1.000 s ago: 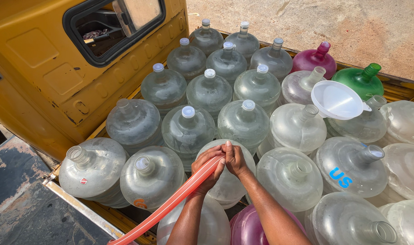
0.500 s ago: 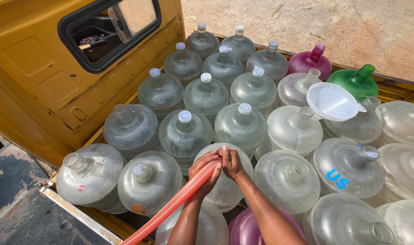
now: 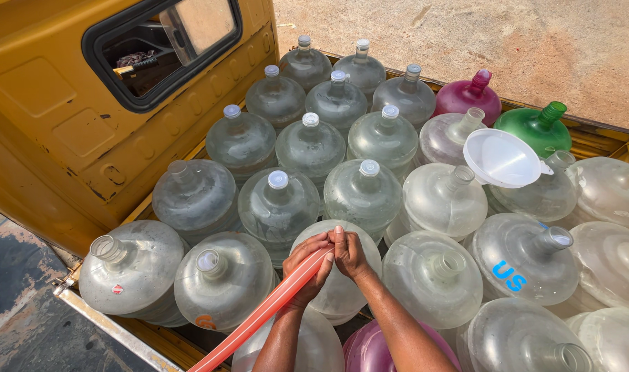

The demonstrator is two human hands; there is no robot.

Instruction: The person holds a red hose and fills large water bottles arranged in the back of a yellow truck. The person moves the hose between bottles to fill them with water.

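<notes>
Over a clear jug, both hands, left and right, grip pinching the orange hose end.

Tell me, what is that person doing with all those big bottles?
A person holds an orange-red hose with both hands over the mouth of a big clear water jug. The left hand grips the hose end; the right hand presses against it at the jug's neck. Many more jugs stand packed in the bed of a yellow truck: some capped, some open. A white funnel sits in one open jug.
</notes>
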